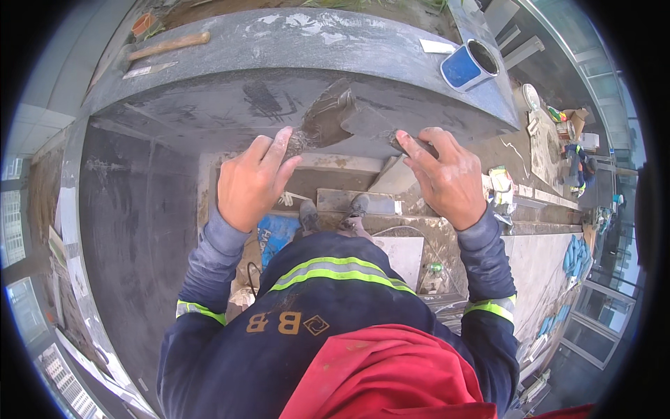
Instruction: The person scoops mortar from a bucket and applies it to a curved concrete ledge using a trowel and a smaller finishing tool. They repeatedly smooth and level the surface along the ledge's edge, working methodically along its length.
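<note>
My left hand (pixel 255 178) is at the near face of a grey stone ledge (pixel 202 94), fingers bent against a rough grey clump (pixel 296 144), like mortar. My right hand (pixel 444 174) is at the same face farther right, fingers curled at another dark grey clump (pixel 391 140); what exactly each holds is partly hidden. Between them lies a smeared patch of wet grey mortar (pixel 328 115). On the ledge top are a wooden-handled hammer (pixel 167 46), a blue can (pixel 467 66) and a flat white piece (pixel 436 47).
A dark panel (pixel 132 237) stands at left. Below are my boots (pixel 356 209), blue packaging (pixel 276 237), boards (pixel 398 258) and a cable. At right, a person in dark clothing (pixel 579 164) is among scattered materials near a glazed wall (pixel 593 321).
</note>
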`<state>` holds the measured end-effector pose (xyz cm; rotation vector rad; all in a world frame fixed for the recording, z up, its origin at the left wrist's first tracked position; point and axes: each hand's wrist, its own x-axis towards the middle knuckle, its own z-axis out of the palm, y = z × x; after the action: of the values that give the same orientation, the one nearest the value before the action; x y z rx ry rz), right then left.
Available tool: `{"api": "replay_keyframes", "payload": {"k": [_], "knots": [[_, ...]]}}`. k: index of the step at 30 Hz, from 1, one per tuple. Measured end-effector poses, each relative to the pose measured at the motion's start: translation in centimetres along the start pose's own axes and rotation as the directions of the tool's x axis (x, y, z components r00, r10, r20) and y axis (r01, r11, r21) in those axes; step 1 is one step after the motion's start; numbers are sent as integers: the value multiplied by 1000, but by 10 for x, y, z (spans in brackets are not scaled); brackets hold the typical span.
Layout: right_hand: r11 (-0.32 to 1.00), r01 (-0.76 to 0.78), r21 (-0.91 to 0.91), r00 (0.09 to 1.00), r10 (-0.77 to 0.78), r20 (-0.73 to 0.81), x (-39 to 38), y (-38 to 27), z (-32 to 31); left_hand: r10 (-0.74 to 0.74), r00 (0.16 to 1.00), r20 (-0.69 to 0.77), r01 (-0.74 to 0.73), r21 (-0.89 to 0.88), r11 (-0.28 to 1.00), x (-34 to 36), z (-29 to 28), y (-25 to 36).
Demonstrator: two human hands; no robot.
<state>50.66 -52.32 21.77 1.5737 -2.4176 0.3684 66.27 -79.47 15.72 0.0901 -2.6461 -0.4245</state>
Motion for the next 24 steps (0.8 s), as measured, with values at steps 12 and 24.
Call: {"api": "replay_keyframes", "payload": {"k": [12,24], "knots": [[-28,-182,983,339,937,90,-168,141,124,-330,940,-82,286,-333,898,-2,43,14],[268,-380,885,22,959,-281,-189,279,173,-403,909,102,412,-79,908,1,61,28]]}}
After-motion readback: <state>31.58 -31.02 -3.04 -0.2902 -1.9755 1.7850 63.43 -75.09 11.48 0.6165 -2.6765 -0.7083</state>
